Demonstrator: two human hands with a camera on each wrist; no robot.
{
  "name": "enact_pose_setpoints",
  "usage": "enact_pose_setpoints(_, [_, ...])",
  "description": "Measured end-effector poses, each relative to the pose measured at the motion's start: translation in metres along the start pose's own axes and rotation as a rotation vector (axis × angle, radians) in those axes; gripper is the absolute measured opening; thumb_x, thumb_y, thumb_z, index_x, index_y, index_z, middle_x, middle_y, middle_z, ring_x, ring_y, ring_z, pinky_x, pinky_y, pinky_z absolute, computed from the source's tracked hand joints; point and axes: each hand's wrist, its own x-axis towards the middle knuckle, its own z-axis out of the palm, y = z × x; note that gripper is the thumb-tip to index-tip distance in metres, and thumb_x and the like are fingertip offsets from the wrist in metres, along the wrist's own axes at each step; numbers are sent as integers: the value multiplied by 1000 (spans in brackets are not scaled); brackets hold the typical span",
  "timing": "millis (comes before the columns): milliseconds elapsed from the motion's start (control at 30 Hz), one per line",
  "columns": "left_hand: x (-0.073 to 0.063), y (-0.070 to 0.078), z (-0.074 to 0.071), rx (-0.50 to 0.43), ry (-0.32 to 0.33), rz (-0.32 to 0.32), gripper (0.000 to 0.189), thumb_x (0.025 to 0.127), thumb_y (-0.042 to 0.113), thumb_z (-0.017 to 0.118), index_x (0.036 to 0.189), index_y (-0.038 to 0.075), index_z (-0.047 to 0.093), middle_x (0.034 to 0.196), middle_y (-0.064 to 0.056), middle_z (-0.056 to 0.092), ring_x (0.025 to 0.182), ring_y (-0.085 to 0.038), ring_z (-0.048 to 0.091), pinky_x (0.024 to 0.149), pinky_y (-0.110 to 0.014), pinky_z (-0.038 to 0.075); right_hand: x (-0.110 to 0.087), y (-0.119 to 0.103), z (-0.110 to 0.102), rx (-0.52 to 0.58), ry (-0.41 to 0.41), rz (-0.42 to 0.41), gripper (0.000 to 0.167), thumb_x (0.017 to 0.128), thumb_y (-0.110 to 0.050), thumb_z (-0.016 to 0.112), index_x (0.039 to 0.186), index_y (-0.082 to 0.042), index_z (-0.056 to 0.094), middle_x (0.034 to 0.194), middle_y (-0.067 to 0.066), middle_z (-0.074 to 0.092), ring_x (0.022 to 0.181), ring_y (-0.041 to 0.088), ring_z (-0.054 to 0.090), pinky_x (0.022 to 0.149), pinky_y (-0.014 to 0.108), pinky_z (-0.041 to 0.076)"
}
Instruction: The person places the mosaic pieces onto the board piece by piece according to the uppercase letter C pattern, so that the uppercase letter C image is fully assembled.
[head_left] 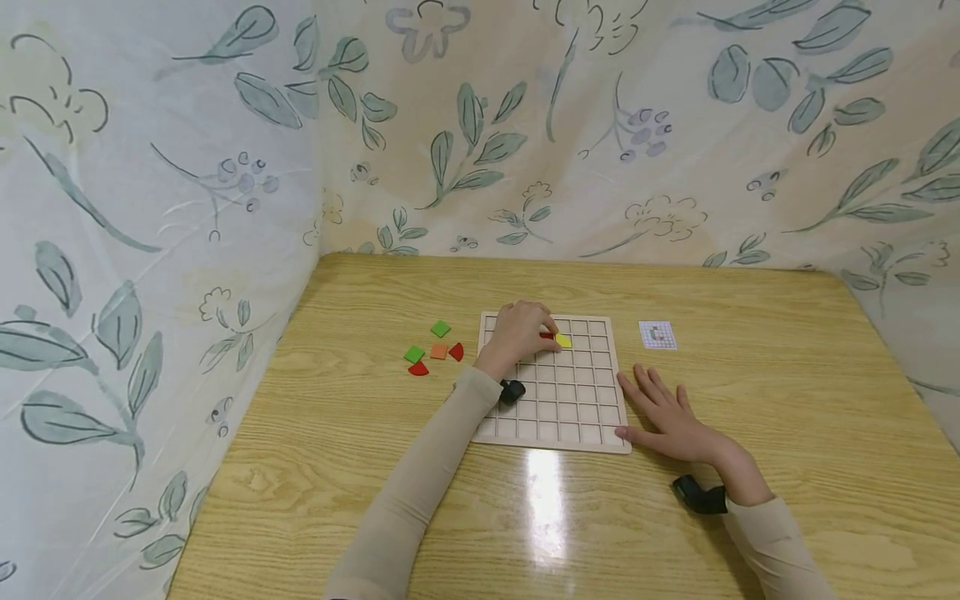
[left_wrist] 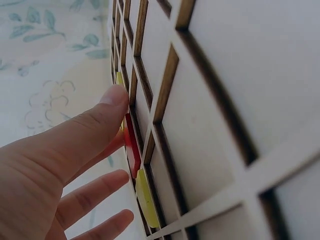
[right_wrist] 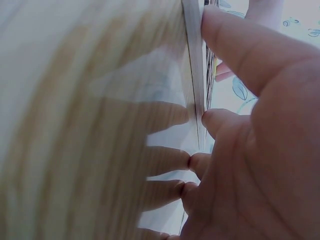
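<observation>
A pale wooden grid board [head_left: 547, 443] lies on the table with its square cells facing up. My left hand [head_left: 517, 329] reaches over its upper part, thumb and index finger pinching a red piece [head_left: 547, 336] at the cells. Right by those fingertips sits a yellow piece [head_left: 563, 341]. In the left wrist view, the red piece [left_wrist: 132, 145] and another yellow piece [left_wrist: 146, 200] stand slightly proud of the grid, and the other fingers are spread. My right hand [head_left: 675, 425] rests at the board's right edge, fingers extended, its thumb touching the near right corner.
Left of the board lie two green squares [head_left: 441, 328], an orange square [head_left: 438, 352] and two red quarter-circle pieces [head_left: 417, 368]. A small printed pattern card [head_left: 657, 335] is to the board's right. Floral cloth [head_left: 480, 167] hangs behind the wooden table [head_left: 315, 467].
</observation>
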Motion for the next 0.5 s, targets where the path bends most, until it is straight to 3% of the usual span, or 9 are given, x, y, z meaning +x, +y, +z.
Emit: enact_pose_setpoints(500, [-4, -12, -1, -43, -37, 36, 30, 82, 43, 68, 109, 30, 69, 130, 6, 56, 123, -14, 49, 98, -36, 42, 1, 2, -1, 5, -6, -8, 81, 89, -41, 58, 150, -14, 13, 153, 24, -2, 139, 44, -8, 99, 71, -10])
